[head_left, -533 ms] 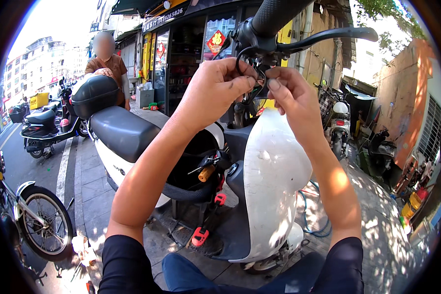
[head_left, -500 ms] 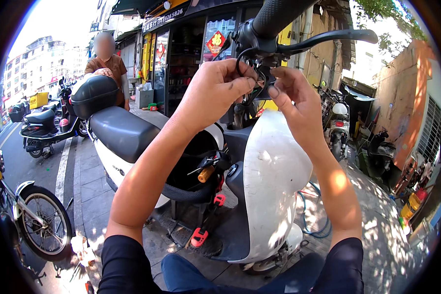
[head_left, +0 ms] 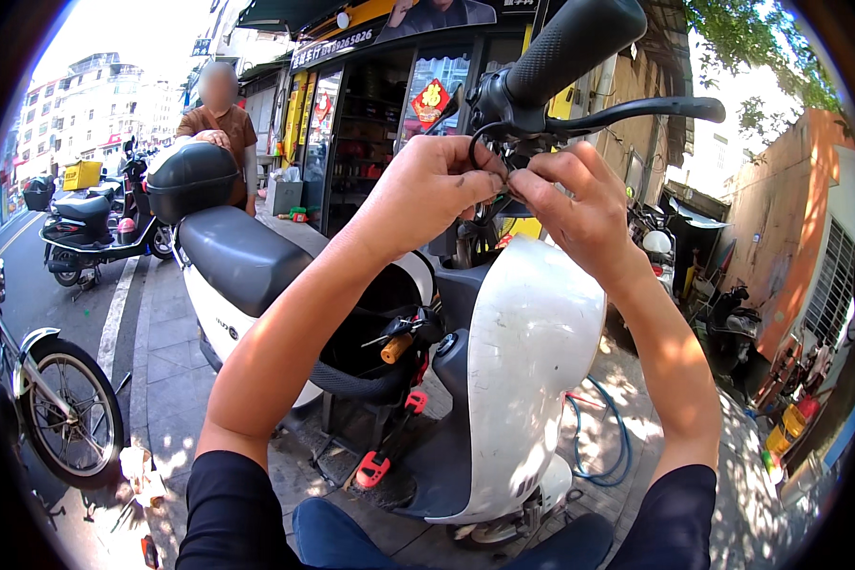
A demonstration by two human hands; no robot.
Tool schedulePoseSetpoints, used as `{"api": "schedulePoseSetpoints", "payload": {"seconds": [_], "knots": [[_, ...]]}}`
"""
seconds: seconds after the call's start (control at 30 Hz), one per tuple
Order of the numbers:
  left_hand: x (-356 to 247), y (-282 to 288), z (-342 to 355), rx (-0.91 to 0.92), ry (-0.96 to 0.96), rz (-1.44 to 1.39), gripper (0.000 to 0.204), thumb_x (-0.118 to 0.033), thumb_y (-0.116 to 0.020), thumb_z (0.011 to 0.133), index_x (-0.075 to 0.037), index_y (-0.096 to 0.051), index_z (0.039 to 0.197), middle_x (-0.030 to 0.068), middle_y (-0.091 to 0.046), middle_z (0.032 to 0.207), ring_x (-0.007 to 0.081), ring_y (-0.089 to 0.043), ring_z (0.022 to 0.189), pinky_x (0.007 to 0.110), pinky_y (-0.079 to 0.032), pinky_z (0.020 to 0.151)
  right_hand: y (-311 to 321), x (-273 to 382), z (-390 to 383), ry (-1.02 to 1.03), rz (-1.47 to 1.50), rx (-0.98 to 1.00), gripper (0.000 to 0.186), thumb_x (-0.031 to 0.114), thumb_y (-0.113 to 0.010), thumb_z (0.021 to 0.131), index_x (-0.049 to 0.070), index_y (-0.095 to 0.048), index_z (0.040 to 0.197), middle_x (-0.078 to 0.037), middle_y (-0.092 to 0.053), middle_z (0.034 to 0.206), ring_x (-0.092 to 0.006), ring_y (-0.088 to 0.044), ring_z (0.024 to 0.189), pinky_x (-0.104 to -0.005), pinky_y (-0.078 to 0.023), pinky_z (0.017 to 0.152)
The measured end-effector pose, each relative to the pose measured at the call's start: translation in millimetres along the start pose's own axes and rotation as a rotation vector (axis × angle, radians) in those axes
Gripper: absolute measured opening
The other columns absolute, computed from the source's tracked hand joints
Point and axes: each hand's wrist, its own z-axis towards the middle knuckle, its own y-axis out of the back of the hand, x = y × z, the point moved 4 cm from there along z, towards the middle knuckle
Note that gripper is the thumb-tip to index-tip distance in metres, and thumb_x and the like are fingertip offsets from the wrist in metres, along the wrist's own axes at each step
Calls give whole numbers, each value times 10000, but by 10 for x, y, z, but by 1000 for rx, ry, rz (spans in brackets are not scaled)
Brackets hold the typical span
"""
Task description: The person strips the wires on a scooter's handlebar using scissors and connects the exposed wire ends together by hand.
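Just below a black rubber handlebar grip (head_left: pixel 579 47) and its brake lever (head_left: pixel 655 111), both my hands meet at the scooter's handlebar. My left hand (head_left: pixel 446 185) has thumb and fingers pinched together beside a looped black cable (head_left: pixel 475 144). Opposite it, my right hand (head_left: pixel 575 201) is also closed in a pinch, its fingertips almost touching the left ones. Whatever small part sits between the fingertips is too small and covered to name. Below stands the scooter's scuffed white front panel (head_left: pixel 532 351).
A yellow-handled tool (head_left: pixel 396 349) lies at the open under-seat space, with red-and-black tools (head_left: pixel 372 468) on the footboard below. The black seat (head_left: pixel 247 256) and top box (head_left: pixel 193 180) are to the left, a person (head_left: pixel 223 128) behind them. A blue hose (head_left: pixel 622 456) coils on the pavement.
My right hand has moved in toward the left, its fingers curling over and closing in a pinch. The head view has shifted, so the handlebar sits slightly lower and further right.
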Motion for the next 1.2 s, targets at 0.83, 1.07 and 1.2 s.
{"api": "schedulePoseSetpoints", "payload": {"seconds": [0.83, 1.07, 1.2], "knots": [[19, -85, -10, -27, -21, -37, 146, -93, -646, 880, 25, -678, 960, 8, -635, 820, 68, -542, 673, 223, -467, 643, 116, 95, -69, -223, 52, -44, 409, 67, -830, 618, 123, -659, 985, -36, -588, 906, -243, -586, 792, -343, -506, 658], [4, -68, -29, -28, -14, -71, 137, -89, -647, 870, 24, -685, 938, 1, -624, 791, 65, -537, 660, 220, -461, 633, 52, 102, 46, -37, -80, -34, 348, 43, -811, 610, 109, -668, 920, -18, -591, 896, -221, -567, 775, -331, -500, 643], [14, -65, -12, -9, -14, -68, 132, -84, -647, 864, 22, -685, 933, 1, -620, 779, 63, -535, 654, 221, -458, 621, 68, 97, 63, -38, -80, -19, 341, 35, -811, 590, 91, -671, 896, -24, -591, 874, -226, -569, 776, -340, -498, 637]]}}
